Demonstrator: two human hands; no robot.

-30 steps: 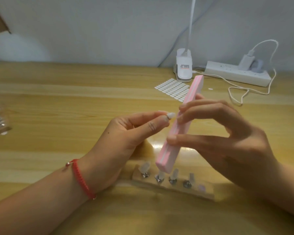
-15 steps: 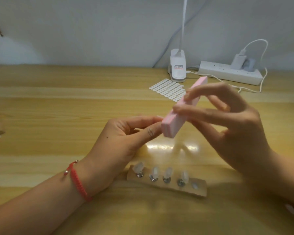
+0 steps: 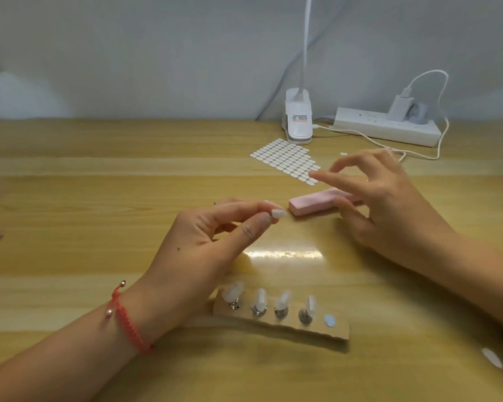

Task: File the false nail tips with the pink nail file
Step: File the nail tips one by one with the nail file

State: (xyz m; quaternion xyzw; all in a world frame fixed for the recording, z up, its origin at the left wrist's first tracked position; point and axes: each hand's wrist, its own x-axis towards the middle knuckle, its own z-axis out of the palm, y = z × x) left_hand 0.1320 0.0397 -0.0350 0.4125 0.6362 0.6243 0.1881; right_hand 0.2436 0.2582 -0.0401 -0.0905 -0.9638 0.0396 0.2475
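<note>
Our left fingers point(image 3: 253, 229) pinched one nail tip point(image 3: 278, 213) at mid-frame, above the counter point(image 3: 99, 198). Our right fingers point(image 3: 341, 179) were spread and loose, gripping nothing, over the pink nail file point(image 3: 314, 203), which lay flat on the counter just right of that tip. Four more tips point(image 3: 283, 301) stood on the holder point(image 3: 288, 327) at lower centre. We judged this a gap between filing strokes: next, the file needed gripping firmly.

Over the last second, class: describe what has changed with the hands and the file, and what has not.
The right hand swung the file down from the tip and laid it flat on the table, letting go; its fingers now spread open above it. The left hand still pinches the tip. The holder keeps its four tips.
</note>
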